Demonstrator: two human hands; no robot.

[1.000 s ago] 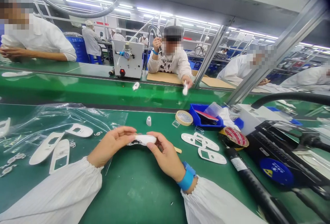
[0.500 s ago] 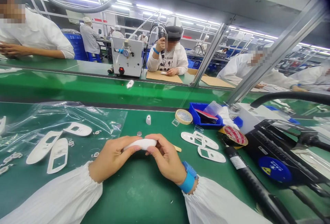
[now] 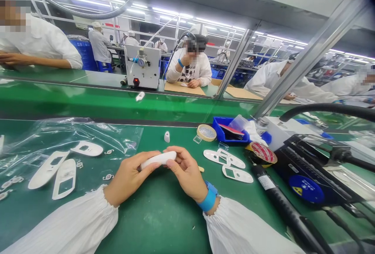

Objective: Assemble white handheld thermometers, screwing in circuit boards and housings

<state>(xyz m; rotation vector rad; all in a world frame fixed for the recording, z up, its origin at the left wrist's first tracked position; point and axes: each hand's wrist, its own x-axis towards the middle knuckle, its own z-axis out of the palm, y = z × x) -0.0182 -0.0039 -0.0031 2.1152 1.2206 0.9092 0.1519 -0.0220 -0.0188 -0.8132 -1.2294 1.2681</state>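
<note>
"Left grip [image 3: 125, 178] first: what is it doing?"

"Fingers and thumb are closed on one end of a smooth white casing [image 3: 158, 159]. The right grip [image 3: 189, 176] pinches the other end, thumb on the near side. A blue wristband [image 3: 208, 199] circles that wrist."

"How does the casing lie?"

"Crosswise and a little tilted, over the middle of the green desk [image 3: 155, 219]. I can't tell what its underside looks like."

"What is nearest?"

"A small white cap [image 3: 166, 136] stands upright between the hands and the desk's far edge. Just beside the right fingers, a pale stick [image 3: 201, 169] is partly hidden."

"And toward the left edge?"

"Three white shells with cut-out windows [image 3: 65, 179], small white clips [image 3: 108, 177] and a clear plastic sheet [image 3: 111, 133] reaching toward the far left corner."

"Right side?"

"Three more shells, overlapping or close together [image 3: 238, 174]. Beyond them, near the far edge, are a tape roll [image 3: 206, 132] and a blue tray [image 3: 218, 123] holding several things. Farther right, a red-and-white roll [image 3: 263, 153] rests by a black device [image 3: 322, 176]."

"Past the far edge?"

"One white piece [image 3: 140, 96] on a green strip [image 3: 96, 100], and a seated person [image 3: 190, 66] opposite, one hand raised toward the head."
</note>
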